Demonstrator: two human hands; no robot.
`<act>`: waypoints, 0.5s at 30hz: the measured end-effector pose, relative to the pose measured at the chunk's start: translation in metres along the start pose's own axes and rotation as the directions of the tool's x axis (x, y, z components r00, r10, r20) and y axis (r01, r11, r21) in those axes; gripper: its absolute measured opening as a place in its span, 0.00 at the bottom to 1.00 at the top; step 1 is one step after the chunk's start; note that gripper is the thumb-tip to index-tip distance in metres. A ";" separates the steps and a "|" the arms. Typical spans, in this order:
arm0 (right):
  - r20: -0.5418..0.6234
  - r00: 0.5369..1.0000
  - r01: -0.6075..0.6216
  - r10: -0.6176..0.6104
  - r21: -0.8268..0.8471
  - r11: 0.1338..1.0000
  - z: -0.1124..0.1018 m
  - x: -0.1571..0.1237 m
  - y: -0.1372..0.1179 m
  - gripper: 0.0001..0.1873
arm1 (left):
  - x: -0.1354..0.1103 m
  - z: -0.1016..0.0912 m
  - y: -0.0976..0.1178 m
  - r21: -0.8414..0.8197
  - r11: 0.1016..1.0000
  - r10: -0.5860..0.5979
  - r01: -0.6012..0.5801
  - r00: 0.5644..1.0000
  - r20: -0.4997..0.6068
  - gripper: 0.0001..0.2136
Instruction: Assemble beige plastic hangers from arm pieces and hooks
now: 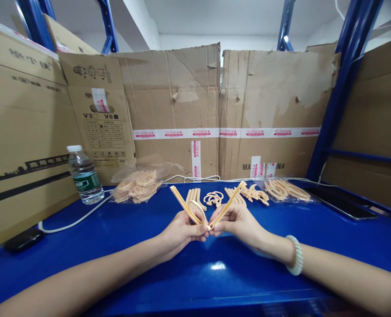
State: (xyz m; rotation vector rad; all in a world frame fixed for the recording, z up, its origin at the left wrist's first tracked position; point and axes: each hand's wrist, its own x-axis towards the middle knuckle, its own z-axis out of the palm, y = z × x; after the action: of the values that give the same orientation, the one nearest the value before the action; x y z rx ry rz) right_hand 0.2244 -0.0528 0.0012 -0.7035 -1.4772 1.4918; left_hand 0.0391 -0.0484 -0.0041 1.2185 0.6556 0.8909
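Up close, the blue counter [215, 281] is gleaming. The left hand [181, 231] is clamping its grip on the left strip [183, 203], the right hand [241, 223] is clamping its grip on the right strip [231, 200], and they're meeting in a V above the counter! Beyond, small pale pieces [213, 198] are lying between 2 clear bags [139, 187], cardboard [175, 97] standing behind.

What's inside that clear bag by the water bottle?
The plastic bag holds a heap of pale tan pieces. Those underneath are covered by the upper ones, so I can't see them.
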 end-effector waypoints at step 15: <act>-0.116 0.992 0.044 -0.058 -0.124 0.991 0.009 -0.001 0.003 0.16 | 0.000 0.008 -0.002 -0.051 0.994 0.084 -0.094 0.981 -0.175 0.19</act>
State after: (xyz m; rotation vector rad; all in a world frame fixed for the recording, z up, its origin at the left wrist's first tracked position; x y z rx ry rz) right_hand 0.2158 -0.0574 -0.0005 -0.8076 -1.4922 1.3074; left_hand 0.0463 -0.0529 -0.0045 1.1328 0.7115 1.0926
